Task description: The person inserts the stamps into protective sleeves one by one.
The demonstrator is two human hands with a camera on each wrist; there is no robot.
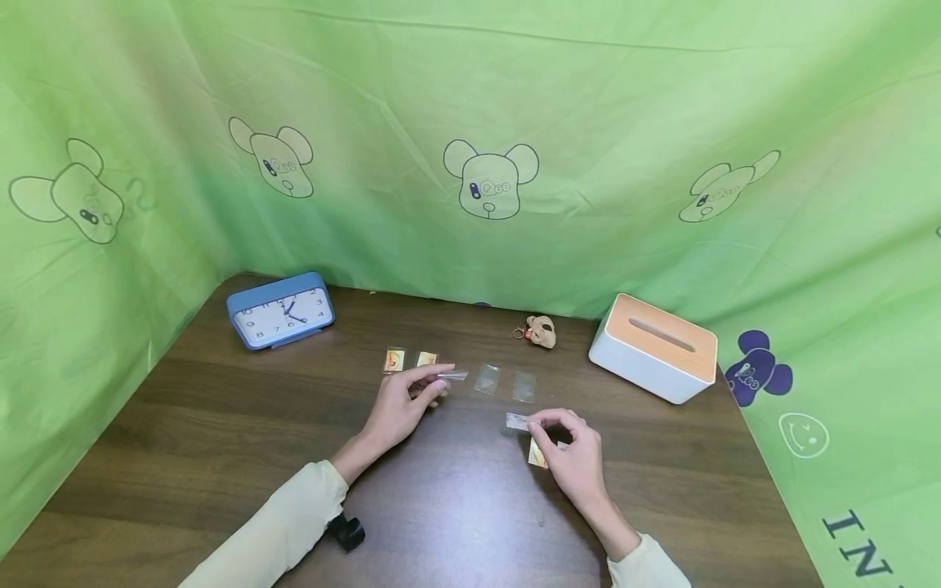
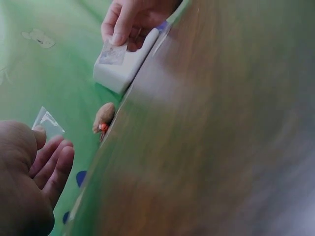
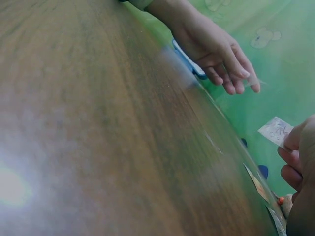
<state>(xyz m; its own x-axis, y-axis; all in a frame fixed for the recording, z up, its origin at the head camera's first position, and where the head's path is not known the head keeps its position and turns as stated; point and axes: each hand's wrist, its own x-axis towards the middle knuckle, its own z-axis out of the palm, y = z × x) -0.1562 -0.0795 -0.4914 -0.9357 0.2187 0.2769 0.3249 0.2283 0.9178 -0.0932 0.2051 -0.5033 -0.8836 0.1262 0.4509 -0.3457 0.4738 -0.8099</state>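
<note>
Between thumb and index finger, my left hand (image 1: 400,404) pinches a small clear plastic sleeve (image 1: 454,376) above the table. The sleeve (image 2: 48,124) looks see-through in the left wrist view. My right hand (image 1: 576,457) pinches a small pale printed card (image 1: 518,420) by one edge; its whitish patterned face (image 3: 275,130) shows in the right wrist view. Below the right hand lies a yellow-orange card (image 1: 538,453), partly covered by the fingers. Two clear sleeves (image 1: 488,378) (image 1: 524,386) lie flat between the hands. Beyond the left hand are two orange-printed cards (image 1: 394,360) (image 1: 426,358).
A blue clock (image 1: 281,310) stands at the back left of the brown wooden table (image 1: 220,425). At the back right is a white tissue box (image 1: 650,359) with a wood-toned lid. A tan keychain figure (image 1: 541,331) lies near the green curtain (image 1: 382,204).
</note>
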